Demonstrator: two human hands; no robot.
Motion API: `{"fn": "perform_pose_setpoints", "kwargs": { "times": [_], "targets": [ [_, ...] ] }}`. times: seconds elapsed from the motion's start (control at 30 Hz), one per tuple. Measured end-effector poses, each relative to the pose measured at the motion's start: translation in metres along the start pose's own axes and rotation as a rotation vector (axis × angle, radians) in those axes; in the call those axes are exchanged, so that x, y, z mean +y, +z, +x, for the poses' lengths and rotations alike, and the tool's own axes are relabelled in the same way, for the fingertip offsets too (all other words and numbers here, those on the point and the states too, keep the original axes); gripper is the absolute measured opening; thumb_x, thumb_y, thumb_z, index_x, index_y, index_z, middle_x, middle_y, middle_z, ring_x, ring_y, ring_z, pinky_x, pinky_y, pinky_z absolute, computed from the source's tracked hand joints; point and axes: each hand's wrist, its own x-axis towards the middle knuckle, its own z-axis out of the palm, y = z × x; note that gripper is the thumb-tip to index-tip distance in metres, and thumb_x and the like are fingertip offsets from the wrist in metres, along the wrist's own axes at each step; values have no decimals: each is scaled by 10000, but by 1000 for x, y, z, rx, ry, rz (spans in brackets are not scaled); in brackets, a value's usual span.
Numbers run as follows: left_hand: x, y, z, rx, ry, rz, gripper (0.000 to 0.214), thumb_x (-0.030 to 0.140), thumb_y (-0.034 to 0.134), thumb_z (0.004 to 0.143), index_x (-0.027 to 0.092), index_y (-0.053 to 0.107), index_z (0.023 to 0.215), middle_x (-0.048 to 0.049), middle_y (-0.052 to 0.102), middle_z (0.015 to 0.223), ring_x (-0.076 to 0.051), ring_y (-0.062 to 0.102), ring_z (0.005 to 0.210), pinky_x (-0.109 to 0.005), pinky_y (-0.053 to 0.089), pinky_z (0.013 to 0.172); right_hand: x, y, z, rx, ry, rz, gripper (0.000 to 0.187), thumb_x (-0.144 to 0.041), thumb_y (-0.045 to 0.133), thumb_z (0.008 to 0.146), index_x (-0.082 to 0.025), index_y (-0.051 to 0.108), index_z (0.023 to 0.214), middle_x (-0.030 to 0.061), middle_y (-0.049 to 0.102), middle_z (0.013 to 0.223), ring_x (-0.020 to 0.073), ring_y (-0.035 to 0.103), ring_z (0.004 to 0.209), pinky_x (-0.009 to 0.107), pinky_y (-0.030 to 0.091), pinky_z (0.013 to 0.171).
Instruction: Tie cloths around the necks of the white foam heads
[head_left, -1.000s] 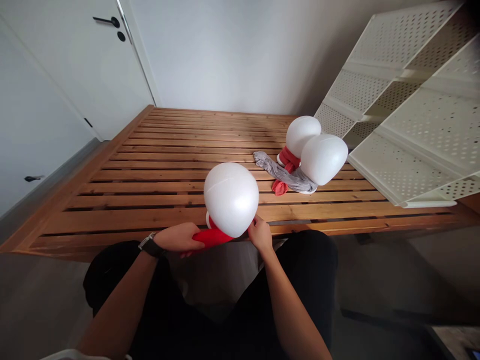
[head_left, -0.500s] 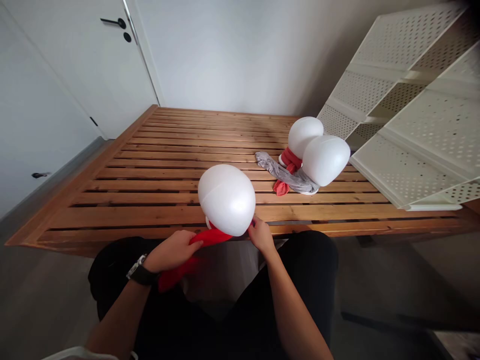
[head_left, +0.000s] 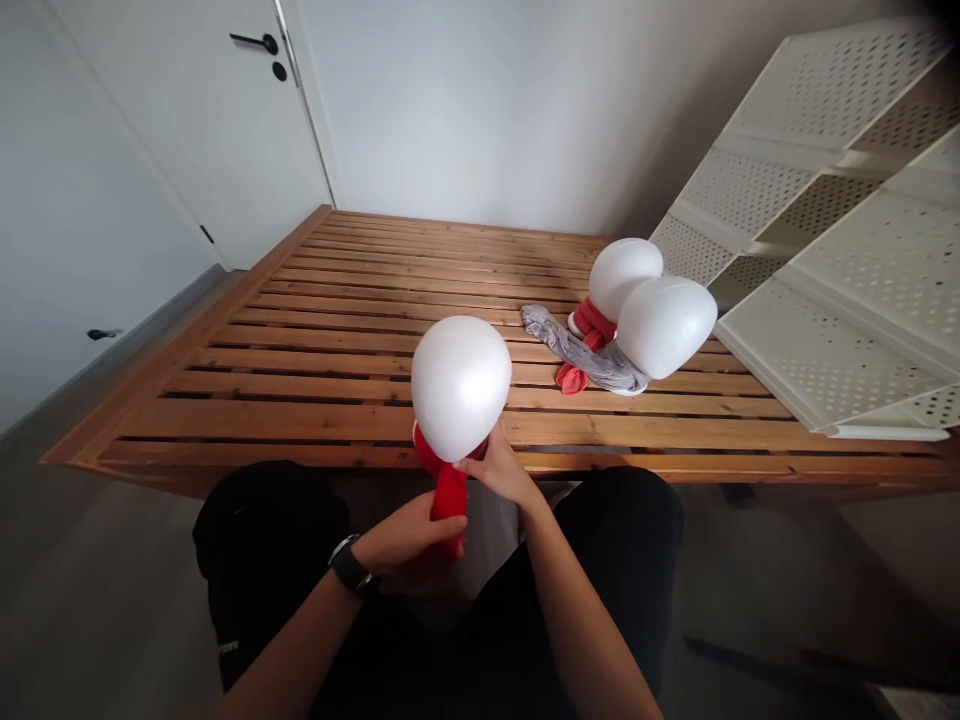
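A white foam ball stands upright above my lap, with a red cloth wrapped under it and hanging down. My left hand grips the hanging red cloth below the ball. My right hand holds the lower right of the ball, its fingers against the foam. A black watch circles my left wrist. The base of the ball is hidden by the cloth and my hands.
Two more foam balls with red cloth rest on a slatted wooden bed frame, beside a grey cloth. A white perforated shelf unit leans at the right. A white door stands at the back left.
My left hand has moved right, to below the ball. The red cloth now hangs straight down instead of trailing left. The ball sits more upright.
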Motion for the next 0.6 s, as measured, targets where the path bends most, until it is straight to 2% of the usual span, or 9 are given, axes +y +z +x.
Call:
{"fn": "perform_pose_setpoints", "kwargs": {
  "times": [0.1,0.17,0.23,0.33,0.43,0.5,0.6],
  "targets": [
    [-11,-2,28,-73,-165,-518,552,512,818,840,164,628,1223,-114,782,936,-275,766,908,-398,578,892,4,13,10,46,-30,20,1048,-462,895,765,-242,340,1626,127,502,1471,333,465,1443,526,368,1268],
    [-13,-7,44,-14,-174,-666,439,385,808,849,144,649,1179,-130,785,994,-256,772,883,-385,587,895,4,18,12,86,-51,1,975,-420,866,780,-231,370,1599,124,512,1442,328,477,1423,515,386,1255],
    [-13,-10,54,103,-114,-709,309,306,765,866,130,672,1102,-108,772,938,-215,750,798,-344,592,826,2,22,13,157,-58,-23,903,-355,825,791,-223,393,1573,126,524,1416,323,487,1403,517,405,1241],
    [-14,-8,61,237,-105,-633,237,360,755,875,158,635,897,11,596,624,-137,576,539,-280,523,616,-4,32,18,259,-46,-44,866,-311,807,762,-211,431,1536,139,538,1400,332,504,1378,532,430,1223],
    [-21,6,61,211,-114,-399,434,487,817,829,210,494,749,98,354,508,-78,326,430,-230,316,473,-7,45,26,328,-30,-65,887,-370,844,732,-192,457,1510,166,553,1405,360,532,1349,548,466,1188],
    [-25,18,59,191,-116,-227,484,559,815,819,219,475,760,103,327,522,-68,256,441,-230,210,470,-6,50,32,374,-2,-64,898,-422,858,732,-181,461,1500,180,566,1413,376,543,1351,554,487,1163],
    [-38,35,54,222,-92,-13,454,617,738,856,197,568,831,66,394,558,-94,310,492,-254,218,508,-5,51,38,375,27,-63,853,-462,846,762,-179,483,1480,192,561,1459,394,523,1401,563,496,1157]
  ]
}}
